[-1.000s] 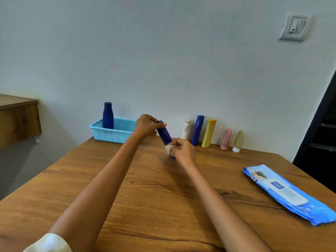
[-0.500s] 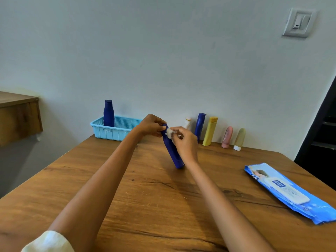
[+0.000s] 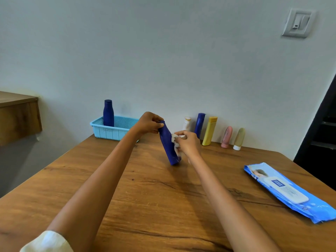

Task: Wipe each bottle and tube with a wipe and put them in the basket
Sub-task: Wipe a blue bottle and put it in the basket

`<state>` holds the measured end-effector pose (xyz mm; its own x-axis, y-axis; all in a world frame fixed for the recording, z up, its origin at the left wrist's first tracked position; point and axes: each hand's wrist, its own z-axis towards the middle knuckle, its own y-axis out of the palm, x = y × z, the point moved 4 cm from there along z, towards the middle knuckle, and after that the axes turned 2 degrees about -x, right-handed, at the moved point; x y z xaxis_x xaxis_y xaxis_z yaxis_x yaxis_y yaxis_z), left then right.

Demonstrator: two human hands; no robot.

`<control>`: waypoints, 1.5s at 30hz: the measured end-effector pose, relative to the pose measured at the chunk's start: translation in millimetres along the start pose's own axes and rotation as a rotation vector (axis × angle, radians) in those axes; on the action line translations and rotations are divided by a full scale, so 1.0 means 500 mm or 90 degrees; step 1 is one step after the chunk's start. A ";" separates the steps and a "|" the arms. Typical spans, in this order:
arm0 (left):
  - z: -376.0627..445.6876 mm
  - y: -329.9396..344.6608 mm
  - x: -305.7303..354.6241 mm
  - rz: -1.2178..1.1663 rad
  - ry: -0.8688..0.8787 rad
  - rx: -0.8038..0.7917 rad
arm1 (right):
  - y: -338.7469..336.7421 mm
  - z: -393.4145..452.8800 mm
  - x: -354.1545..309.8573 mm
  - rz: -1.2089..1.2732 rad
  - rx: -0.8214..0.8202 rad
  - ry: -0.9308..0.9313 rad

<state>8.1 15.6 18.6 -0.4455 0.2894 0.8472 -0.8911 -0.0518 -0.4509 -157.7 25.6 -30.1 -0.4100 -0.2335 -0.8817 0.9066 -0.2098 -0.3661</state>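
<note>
Tilting between grips, blue bottle (image 3: pixel 168 142): left hand (image 3: pixel 149 123) clasps top, right hand (image 3: pixel 187 144) seemingly pinches wipe (image 3: pixel 175 140) mid-body.

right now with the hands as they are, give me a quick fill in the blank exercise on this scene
1. The left hand holds the tilted dark blue bottle near its ____.
2. The right hand presses a white ____ against that bottle.
3. One dark blue bottle already stands in the light blue ____.
4. The wipes pack lies on the table to the person's ____.

Missing words: top; wipe; basket; right
</note>
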 end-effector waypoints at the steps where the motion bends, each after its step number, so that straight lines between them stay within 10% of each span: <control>1: 0.001 -0.002 0.001 0.003 0.003 0.012 | 0.004 -0.003 -0.010 0.044 -0.007 -0.015; 31: -0.005 -0.012 0.003 0.034 -0.018 0.051 | -0.002 -0.007 0.075 0.068 -0.050 0.175; 45: -0.013 -0.002 0.020 0.054 0.034 0.011 | 0.018 -0.009 0.024 0.136 0.020 0.035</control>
<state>5.3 24.9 25.5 -0.5148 0.3336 0.7897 -0.8518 -0.0947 -0.5153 -154.1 25.1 -45.4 -0.2018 -0.2241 -0.9534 0.9686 -0.1902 -0.1604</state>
